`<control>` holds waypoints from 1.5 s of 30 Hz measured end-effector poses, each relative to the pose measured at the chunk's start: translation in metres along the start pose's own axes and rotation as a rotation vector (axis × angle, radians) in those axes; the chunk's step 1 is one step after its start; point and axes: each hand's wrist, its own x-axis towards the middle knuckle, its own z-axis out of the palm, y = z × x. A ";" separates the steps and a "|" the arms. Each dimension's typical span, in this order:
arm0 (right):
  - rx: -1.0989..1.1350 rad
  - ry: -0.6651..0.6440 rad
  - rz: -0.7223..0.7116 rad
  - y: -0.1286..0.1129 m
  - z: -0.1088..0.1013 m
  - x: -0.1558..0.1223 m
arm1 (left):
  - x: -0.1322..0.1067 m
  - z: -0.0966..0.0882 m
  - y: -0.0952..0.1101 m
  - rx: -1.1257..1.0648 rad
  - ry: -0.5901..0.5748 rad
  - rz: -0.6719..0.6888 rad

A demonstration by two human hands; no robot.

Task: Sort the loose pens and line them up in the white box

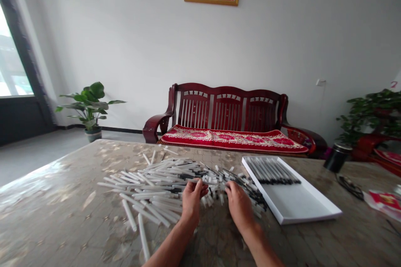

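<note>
Over the table, the left hand is being held low, at the right side of a pile of white tubes. Its thumb and fingers are being held close together, but whether a tube is being pinched cannot be told. The right hand is being held apart from it, with the fingers bent; what is in them cannot be told. The tubes are lying nearer the left hand, most with their long sides slanting from far left to near right. Small caps are lying between the hands. The white box is sitting to the right of the right hand, and pens are being held in its far part, with black ends facing near. Behind, a red bench is standing.
</note>
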 end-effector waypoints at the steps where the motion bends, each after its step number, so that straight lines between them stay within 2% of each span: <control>1: 0.043 0.028 -0.001 0.000 0.002 0.000 | 0.000 0.000 0.000 -0.008 -0.008 -0.009; 10: 0.168 0.125 -0.065 -0.003 0.003 0.000 | -0.001 0.002 -0.003 -0.024 -0.042 -0.053; 18: 0.169 0.121 -0.143 -0.006 0.002 -0.001 | -0.002 0.001 -0.005 0.006 -0.096 -0.062; 24: 0.199 0.093 -0.172 -0.008 -0.005 0.000 | -0.003 0.000 -0.001 0.039 -0.165 -0.010; 27: 0.264 0.036 -0.115 -0.010 -0.009 0.003 | -0.002 -0.002 0.003 0.053 -0.215 0.036; 30: 0.424 -0.070 -0.007 -0.011 -0.014 0.008 | -0.002 -0.003 0.005 0.053 -0.255 0.054; 34: 0.731 -0.234 0.207 -0.015 -0.023 0.015 | -0.002 0.000 0.007 -0.021 -0.249 -0.020; 37: 1.070 -0.219 0.320 -0.024 -0.032 0.018 | -0.005 0.004 0.007 -0.153 -0.178 -0.133; 40: 1.358 -0.169 0.325 -0.037 -0.036 0.018 | -0.008 0.007 0.007 -0.240 -0.123 -0.235; 43: 1.449 -0.171 0.366 -0.045 -0.034 0.015 | -0.011 0.007 0.006 -0.233 -0.158 -0.307; 45: 1.441 -0.124 0.428 -0.045 -0.033 0.016 | -0.013 0.007 0.005 -0.194 -0.216 -0.338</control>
